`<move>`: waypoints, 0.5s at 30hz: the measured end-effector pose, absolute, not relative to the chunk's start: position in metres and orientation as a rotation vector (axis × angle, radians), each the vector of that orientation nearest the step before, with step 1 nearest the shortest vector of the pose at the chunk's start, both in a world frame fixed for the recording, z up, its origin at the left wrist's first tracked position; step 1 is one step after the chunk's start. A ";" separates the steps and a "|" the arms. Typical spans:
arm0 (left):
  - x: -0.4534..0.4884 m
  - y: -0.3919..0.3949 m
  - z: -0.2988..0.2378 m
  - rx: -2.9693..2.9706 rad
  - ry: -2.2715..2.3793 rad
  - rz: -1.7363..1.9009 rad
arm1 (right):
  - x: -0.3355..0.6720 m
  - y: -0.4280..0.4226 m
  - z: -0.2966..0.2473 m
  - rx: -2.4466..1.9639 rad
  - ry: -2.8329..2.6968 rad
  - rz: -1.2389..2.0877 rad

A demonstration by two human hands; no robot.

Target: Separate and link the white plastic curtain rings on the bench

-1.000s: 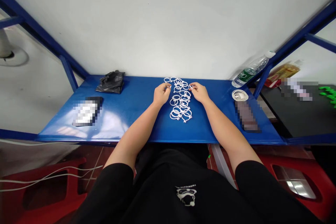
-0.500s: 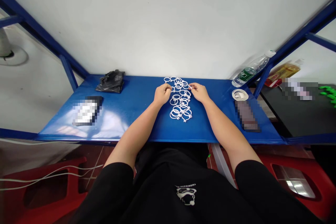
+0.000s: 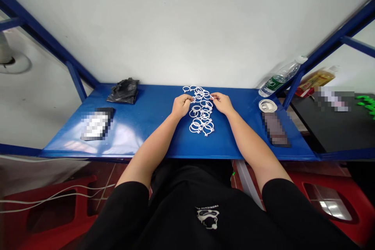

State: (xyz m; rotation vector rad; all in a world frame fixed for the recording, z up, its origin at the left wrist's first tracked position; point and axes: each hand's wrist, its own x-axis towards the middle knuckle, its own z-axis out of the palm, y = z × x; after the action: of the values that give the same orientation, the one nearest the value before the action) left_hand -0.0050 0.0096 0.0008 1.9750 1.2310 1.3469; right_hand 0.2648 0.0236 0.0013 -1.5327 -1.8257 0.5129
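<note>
Several white rings with small knobs, like curtain rings (image 3: 200, 113), lie overlapping in a loose column on the blue table (image 3: 152, 121). On the column's left side, my left hand (image 3: 182, 104) is closed, thumb and fingertips pinching the edge of one white ring (image 3: 193, 99). My right hand (image 3: 222, 103) is opposite, at the upper right of the rings. Its fingers are also pinched, on a small white part at the edge of a ring (image 3: 206, 95); most of that part is hidden by the fingertips.
A crumpled black plastic bag (image 3: 123, 90) and a blurred dark flat item (image 3: 98, 124) lie at left. At right are a water bottle (image 3: 283, 77), a coiled white strip (image 3: 267, 106) and a blurred dark item (image 3: 275, 129). Behind the table rises a white wall (image 3: 187, 27).
My left fingertips have shifted slightly right with the pinched ring, toward the column. My right hand has hardly moved, and the other rings lie as before.
</note>
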 end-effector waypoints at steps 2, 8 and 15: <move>-0.005 0.010 0.000 1.976 1.232 1.344 | 0.265 0.023 0.002 -1.539 -1.827 0.513; -0.005 0.010 0.002 1.976 1.312 1.332 | 0.264 0.023 0.002 -1.555 -1.827 0.514; -0.004 0.008 0.008 1.995 1.351 1.325 | 0.265 0.024 0.001 -1.529 -1.831 0.513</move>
State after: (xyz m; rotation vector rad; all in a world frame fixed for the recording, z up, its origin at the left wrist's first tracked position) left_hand -0.0036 0.0076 0.0075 1.9951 1.3511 1.3250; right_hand 0.2655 0.0237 0.0006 -1.5293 -1.8313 0.5134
